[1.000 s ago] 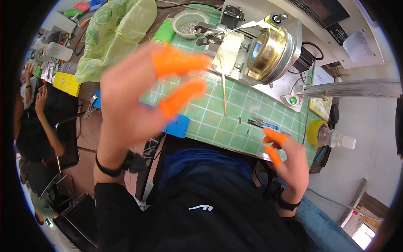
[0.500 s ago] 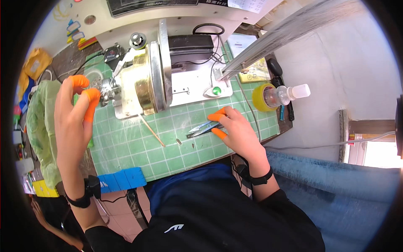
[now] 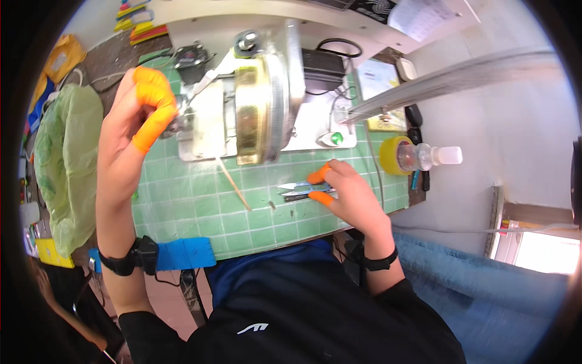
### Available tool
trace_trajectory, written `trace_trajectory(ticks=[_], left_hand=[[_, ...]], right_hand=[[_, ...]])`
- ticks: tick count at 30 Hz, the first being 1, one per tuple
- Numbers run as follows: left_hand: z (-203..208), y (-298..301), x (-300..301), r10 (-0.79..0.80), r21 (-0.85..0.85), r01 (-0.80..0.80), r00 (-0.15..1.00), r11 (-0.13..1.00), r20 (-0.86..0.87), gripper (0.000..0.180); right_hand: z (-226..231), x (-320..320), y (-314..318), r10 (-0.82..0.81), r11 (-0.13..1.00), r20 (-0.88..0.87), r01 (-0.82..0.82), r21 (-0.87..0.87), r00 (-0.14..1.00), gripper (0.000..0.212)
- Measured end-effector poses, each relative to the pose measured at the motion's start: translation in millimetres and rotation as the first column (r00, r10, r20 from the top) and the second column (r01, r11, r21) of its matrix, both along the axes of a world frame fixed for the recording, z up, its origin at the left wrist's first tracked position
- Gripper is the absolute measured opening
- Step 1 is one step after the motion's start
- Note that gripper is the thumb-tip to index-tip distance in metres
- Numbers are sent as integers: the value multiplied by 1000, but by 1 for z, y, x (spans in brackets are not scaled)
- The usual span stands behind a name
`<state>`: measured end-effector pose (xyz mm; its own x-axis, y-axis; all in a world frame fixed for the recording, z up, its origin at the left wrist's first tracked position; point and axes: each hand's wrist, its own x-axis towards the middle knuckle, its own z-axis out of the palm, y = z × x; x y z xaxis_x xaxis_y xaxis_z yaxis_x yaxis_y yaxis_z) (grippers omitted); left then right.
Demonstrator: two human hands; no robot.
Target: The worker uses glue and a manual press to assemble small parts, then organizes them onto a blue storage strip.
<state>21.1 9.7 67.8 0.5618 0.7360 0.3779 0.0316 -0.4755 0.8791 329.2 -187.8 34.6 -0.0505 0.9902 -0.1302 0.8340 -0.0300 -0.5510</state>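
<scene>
My left hand (image 3: 124, 130), with orange finger cots, is raised at the left end of a small machine with a brass drum (image 3: 247, 109) and grey disc. Its fingers are pinched together beside a metal fitting (image 3: 182, 121); what is between them I cannot make out. My right hand (image 3: 354, 197), also in orange cots, rests on the green cutting mat (image 3: 194, 224). Its thumb and finger grip the handles of small thread snips (image 3: 297, 186), whose blades point left and stand apart. Something dark and slim lies just under the snips.
A thin wooden stick (image 3: 233, 182) leans from the machine onto the mat. Yellow tape with a clear bottle (image 3: 418, 156) stands at the right. A metal post (image 3: 448, 85) slants across the upper right. A green plastic bag (image 3: 73, 164) lies left; another person's arm shows lower left.
My left hand has closed its fingers and moved up and right toward the machine. My right hand has the snips with blades parted wider. The whole view has shifted a little.
</scene>
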Motion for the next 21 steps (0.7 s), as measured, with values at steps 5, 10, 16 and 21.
trace_trajectory(ticks=[5,10,16,21], left_hand=[[-12,10,5,-56,64,50,993,997,107,10],[-3,9,9,26,11,-27,998,1000,49,4],[-6,5,1,59,-13,-59,997,998,49,5],[-7,8,5,25,57,-31,994,998,109,7]], right_hand=[[2,0,-2,-57,998,70,55,26,996,17],[-1,-16,9,-80,996,136,73,57,988,18],[42,-81,10,-246,924,-747,-82,-373,618,20],[35,-116,48,-341,808,-892,-392,-440,298,36]])
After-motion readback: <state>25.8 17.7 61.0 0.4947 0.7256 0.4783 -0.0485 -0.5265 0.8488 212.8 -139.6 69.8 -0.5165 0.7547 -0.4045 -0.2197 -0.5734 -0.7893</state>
